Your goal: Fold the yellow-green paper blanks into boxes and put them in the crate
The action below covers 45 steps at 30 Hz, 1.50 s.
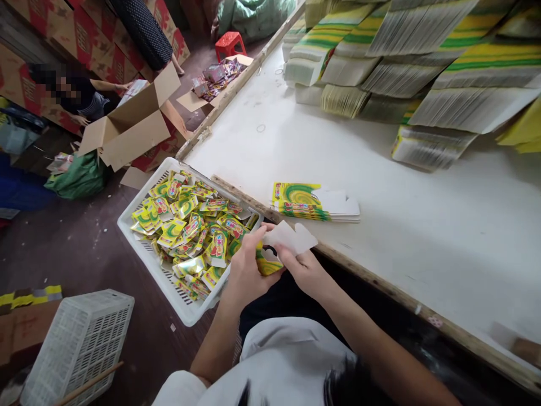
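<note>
Between my two hands is a small yellow and green carton [269,265] with its white inner flaps sticking out to the right. My left hand [247,268] wraps round its left side, thumb and fingers pressed to it. The fingers of my right hand [303,268] close on the white flap end. Just beyond, near the table edge, lies a short stack of flat cartons [298,200], printed side up. To my left, a white plastic basket [181,313] holds many folded cartons of the same print.
Large piles of flat cartons [422,84] cover the far part of the white table [236,135]. On the floor are an open cardboard box [135,138], an upturned white crate [80,338] and a red stool [229,44]. A person [91,96] sits behind the box; another stands nearby.
</note>
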Motion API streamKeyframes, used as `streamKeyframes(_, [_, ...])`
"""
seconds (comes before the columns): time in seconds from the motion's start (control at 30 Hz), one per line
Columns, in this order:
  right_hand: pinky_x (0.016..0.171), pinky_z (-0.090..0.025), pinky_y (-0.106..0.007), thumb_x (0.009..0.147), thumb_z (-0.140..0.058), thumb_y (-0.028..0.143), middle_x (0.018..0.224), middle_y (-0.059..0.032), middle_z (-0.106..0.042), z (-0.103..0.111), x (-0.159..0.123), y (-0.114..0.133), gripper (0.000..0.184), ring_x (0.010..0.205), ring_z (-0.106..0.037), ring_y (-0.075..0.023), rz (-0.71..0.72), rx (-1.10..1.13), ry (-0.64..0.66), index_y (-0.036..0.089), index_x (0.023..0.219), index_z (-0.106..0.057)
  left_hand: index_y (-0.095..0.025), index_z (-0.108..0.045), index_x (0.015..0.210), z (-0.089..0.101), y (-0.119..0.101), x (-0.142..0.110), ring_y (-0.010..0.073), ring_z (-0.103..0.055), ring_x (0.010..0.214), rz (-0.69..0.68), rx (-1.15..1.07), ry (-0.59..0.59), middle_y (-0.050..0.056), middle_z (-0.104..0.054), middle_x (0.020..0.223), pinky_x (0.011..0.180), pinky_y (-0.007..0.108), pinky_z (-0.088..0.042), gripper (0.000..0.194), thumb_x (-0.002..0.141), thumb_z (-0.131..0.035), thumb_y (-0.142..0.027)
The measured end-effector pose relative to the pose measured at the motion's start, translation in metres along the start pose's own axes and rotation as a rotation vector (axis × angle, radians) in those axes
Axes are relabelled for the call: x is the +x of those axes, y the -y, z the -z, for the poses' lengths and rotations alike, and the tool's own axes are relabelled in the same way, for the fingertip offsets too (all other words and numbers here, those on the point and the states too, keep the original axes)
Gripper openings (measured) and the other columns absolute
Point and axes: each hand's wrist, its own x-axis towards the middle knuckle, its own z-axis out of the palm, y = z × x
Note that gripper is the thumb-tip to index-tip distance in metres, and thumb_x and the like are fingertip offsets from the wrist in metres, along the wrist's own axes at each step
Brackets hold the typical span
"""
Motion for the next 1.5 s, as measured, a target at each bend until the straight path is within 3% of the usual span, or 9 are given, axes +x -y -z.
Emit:
streamKeyframes(0.1, [0.115, -0.047, -0.048, 0.103, -0.048, 0.047, 0.138, -0.0081, -0.067, -0.004, 0.002, -0.003, 0.042, 0.13, -0.062, -0.027, -0.007, 0.03, 0.025, 0.027, 0.138, -0.061, -0.026, -0.043, 0.134, 0.0, 0.002, 0.0, 0.0231, -0.063, 0.111, -0.061, -0.036, -0.016, 0.009, -0.06, 0.12, 0.089, 0.035, -0.055, 0.062, 0.079, -0.072, -0.021])
streamKeyframes(0.23, [0.121, -0.038, -0.051, 0.099, -0.055, 0.055, 0.157, -0.0123, -0.049, -0.001, -0.001, -0.005, 0.061, 0.143, -0.049, -0.0302, 0.113, -0.076, 0.128, 0.026, 0.151, -0.047, -0.026, -0.044, 0.123, -0.002, 0.009, -0.001, 0.0188, -0.065, 0.09, 0.074, -0.076, 0.046, 0.005, -0.06, 0.112, 0.076, 0.032, -0.055, 0.056, 0.075, -0.074, -0.023])
streamKeyframes(0.33, [0.121, -0.04, -0.044, 0.099, -0.06, 0.034, 0.165, -0.0103, -0.037, 0.003, -0.002, -0.003, 0.054, 0.15, -0.039, -0.027, 0.228, -0.275, 0.231, 0.028, 0.152, -0.047, -0.025, -0.035, 0.132, -0.008, 0.016, -0.002, 0.0221, -0.066, 0.099, 0.066, -0.117, 0.037, 0.011, -0.054, 0.124, 0.081, 0.036, -0.057, 0.066, 0.078, -0.072, -0.026])
streamKeyframes(0.5, [0.112, -0.051, -0.036, 0.1, -0.048, 0.01, 0.149, -0.0125, -0.057, 0.009, 0.005, -0.005, 0.035, 0.135, -0.059, -0.0206, 0.351, -0.414, 0.128, 0.024, 0.121, -0.072, -0.023, -0.037, 0.131, -0.009, 0.021, -0.002, 0.0237, -0.064, 0.107, 0.185, -0.011, -0.104, 0.01, -0.054, 0.121, 0.089, 0.039, -0.057, 0.07, 0.072, -0.076, -0.023])
streamKeyframes(0.8, [0.111, -0.051, -0.038, 0.094, -0.058, 0.008, 0.16, -0.0134, -0.043, 0.019, 0.008, 0.011, 0.024, 0.14, -0.054, -0.027, 0.192, -0.565, 0.383, 0.022, 0.105, -0.075, -0.022, -0.052, 0.129, 0.011, 0.018, 0.001, 0.0233, -0.07, 0.107, 0.221, 0.039, 0.072, 0.009, -0.069, 0.121, 0.093, 0.037, -0.058, 0.063, 0.073, -0.081, -0.031])
streamKeyframes(0.93, [0.106, -0.055, -0.046, 0.095, -0.06, 0.014, 0.153, -0.0151, -0.052, 0.019, 0.008, 0.014, 0.028, 0.131, -0.061, -0.0298, 0.225, -0.631, 0.304, 0.023, 0.12, -0.069, -0.024, -0.051, 0.133, 0.015, 0.013, 0.004, 0.0239, -0.07, 0.111, 0.235, 0.021, 0.106, 0.009, -0.071, 0.122, 0.096, 0.039, -0.058, 0.069, 0.072, -0.081, -0.028])
streamKeyframes(1.1, [0.097, -0.059, -0.039, 0.097, -0.06, 0.02, 0.145, -0.0108, -0.058, 0.027, 0.005, 0.019, 0.014, 0.118, -0.068, -0.0243, 0.222, -0.571, 0.368, 0.024, 0.101, -0.073, -0.026, -0.047, 0.137, 0.018, 0.008, 0.004, 0.022, -0.073, 0.103, 0.253, -0.06, 0.155, 0.006, -0.073, 0.115, 0.089, 0.035, -0.06, 0.078, 0.068, -0.084, -0.029])
streamKeyframes(1.3, [0.108, -0.052, -0.047, 0.092, -0.065, 0.018, 0.146, -0.0145, -0.055, 0.012, 0.001, 0.011, 0.016, 0.13, -0.06, -0.0283, 0.184, -0.566, 0.236, 0.023, 0.104, -0.074, -0.025, -0.048, 0.138, 0.01, 0.003, 0.002, 0.0232, -0.071, 0.111, 0.211, 0.014, 0.095, 0.007, -0.071, 0.123, 0.094, 0.036, -0.058, 0.073, 0.071, -0.077, -0.02])
streamKeyframes(1.5, [0.111, -0.049, -0.048, 0.088, -0.075, 0.034, 0.142, -0.0129, -0.061, 0.028, 0.015, -0.003, 0.065, 0.129, -0.06, -0.0295, 0.226, -0.503, 0.017, 0.024, 0.146, -0.049, -0.022, -0.043, 0.143, 0.026, 0.033, -0.005, 0.028, -0.064, 0.121, 0.328, 0.058, -0.046, 0.013, -0.063, 0.133, 0.106, 0.044, -0.052, 0.079, 0.076, -0.081, -0.038])
